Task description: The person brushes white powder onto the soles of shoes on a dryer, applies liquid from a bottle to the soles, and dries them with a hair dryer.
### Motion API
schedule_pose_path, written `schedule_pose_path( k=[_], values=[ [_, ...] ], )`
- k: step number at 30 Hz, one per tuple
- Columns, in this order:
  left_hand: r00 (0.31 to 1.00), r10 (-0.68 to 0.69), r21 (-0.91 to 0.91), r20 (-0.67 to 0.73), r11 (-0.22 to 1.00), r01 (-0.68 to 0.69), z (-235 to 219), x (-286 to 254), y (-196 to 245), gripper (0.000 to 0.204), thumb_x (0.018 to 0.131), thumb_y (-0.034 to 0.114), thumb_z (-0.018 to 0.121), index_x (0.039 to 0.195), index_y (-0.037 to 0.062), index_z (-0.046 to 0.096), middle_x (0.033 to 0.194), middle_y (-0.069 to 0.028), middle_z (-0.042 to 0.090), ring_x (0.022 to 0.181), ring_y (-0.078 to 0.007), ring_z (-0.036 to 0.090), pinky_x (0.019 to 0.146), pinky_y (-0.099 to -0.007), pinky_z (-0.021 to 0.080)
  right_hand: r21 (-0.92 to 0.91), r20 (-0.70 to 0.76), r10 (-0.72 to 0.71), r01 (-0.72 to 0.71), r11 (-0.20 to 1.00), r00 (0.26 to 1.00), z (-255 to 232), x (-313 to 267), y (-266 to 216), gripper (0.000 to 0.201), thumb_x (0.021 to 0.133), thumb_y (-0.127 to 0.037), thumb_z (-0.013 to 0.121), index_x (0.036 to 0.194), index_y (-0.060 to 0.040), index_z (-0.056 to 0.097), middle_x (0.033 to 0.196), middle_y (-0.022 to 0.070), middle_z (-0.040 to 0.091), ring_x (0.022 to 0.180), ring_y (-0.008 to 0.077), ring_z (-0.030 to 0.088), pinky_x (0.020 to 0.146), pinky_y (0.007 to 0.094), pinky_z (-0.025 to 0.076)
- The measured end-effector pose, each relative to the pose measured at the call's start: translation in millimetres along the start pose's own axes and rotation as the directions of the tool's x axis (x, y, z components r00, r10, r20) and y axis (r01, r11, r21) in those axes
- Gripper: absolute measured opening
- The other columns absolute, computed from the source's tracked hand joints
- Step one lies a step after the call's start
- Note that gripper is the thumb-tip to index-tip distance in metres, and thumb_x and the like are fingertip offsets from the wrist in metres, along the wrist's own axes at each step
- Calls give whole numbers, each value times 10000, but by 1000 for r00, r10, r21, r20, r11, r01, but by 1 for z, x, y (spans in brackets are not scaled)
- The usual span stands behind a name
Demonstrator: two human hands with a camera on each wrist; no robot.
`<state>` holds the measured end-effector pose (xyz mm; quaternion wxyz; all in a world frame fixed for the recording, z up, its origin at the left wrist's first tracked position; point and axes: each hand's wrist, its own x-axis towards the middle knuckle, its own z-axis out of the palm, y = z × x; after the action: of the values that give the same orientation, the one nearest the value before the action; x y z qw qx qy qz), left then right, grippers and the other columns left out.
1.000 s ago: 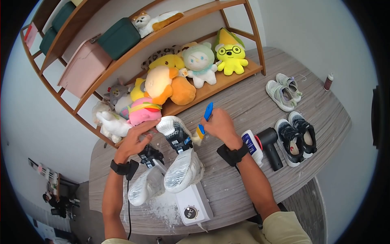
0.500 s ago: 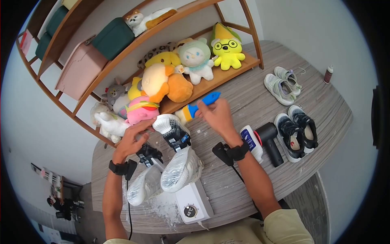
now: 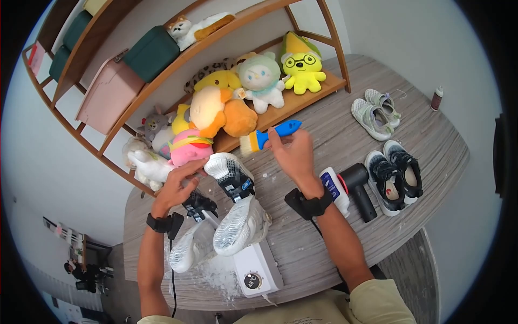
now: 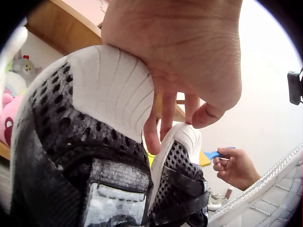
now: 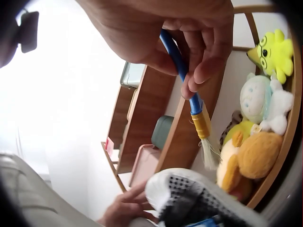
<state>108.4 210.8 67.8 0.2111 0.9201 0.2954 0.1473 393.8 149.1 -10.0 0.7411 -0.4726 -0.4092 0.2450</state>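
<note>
My right hand [image 3: 294, 159] pinches the blue handle of a paintbrush [image 3: 278, 131], whose yellow band and pale bristles point left, apart from the shoes. In the right wrist view the bristles of the brush [image 5: 208, 151] hang above a shoe toe. My left hand [image 3: 175, 186] has its fingers extended and rests at the white toes of two black mesh shoes. One is the right-hand mesh shoe [image 3: 236, 181]; the other mesh shoe [image 4: 85, 137] lies under the palm. Two white shoes [image 3: 243, 227] turn their soles toward me. A white shoe dryer [image 3: 259, 267] reading 48°C stands beneath.
White flakes [image 3: 218, 278] litter the table by the dryer. To the right lie a white bottle [image 3: 335, 191], a black blower [image 3: 360, 194], black shoes [image 3: 391, 181] and pale shoes [image 3: 373, 119]. A wooden shelf [image 3: 280, 116] with plush toys stands behind.
The paintbrush has swung from steep beside the shoe to nearly level, its bristles rising and then drawing right, away from the shoe toe. My left hand has stayed at the toes.
</note>
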Motion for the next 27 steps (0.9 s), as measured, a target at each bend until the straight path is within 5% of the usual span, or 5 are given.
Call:
schedule_pose_path(
  k=[4, 7, 16, 22, 27],
  values=[
    [1000, 0, -6, 0, 1000, 0, 1, 1, 0, 566, 812, -10, 479, 1375, 43, 494, 1227, -134, 600, 979, -221, 636, 847, -323, 509, -588, 174, 122, 4, 809, 977, -6, -5, -2, 269, 835, -199, 644, 721, 44, 641, 650, 237, 631, 649, 401, 638, 579, 464, 482],
    [1000, 4, -11, -6, 1000, -4, 0, 1, 1, 565, 821, 4, 483, 1385, 44, 484, 1191, -131, 613, 973, -222, 634, 860, -328, 504, -539, 333, 153, 54, 841, 930, -1, -9, -1, 270, 839, -204, 637, 731, 44, 643, 678, 254, 630, 661, 435, 619, 595, 486, 483],
    [1000, -10, 13, -24, 1000, 10, 1, 0, 6, 606, 764, -53, 482, 1362, 40, 504, 1196, -147, 628, 938, -217, 653, 820, -306, 522, 309, 138, 87, -126, 943, 987, -6, -7, -32, 205, 904, -159, 653, 829, 30, 677, 742, 89, 706, 666, 97, 649, 554, 238, 510],
    [991, -60, -55, -119, 997, 54, 6, -2, 8, 604, 749, -36, 475, 1348, 32, 507, 1008, -139, 672, 915, -210, 654, 822, -318, 513, 337, 433, 75, -238, 911, 898, -7, -12, -42, 197, 906, -165, 656, 905, 27, 696, 796, 98, 713, 675, 91, 646, 563, 216, 500],
    [997, -25, -16, -71, 1000, 24, 1, -2, 3, 649, 702, -55, 438, 1339, 34, 524, 980, -145, 681, 902, -207, 663, 802, -318, 520, 99, 213, -140, 121, 988, 967, -3, -11, -31, 203, 884, -163, 689, 1000, 3, 705, 810, 64, 720, 688, 64, 633, 579, 205, 478]
  ],
)
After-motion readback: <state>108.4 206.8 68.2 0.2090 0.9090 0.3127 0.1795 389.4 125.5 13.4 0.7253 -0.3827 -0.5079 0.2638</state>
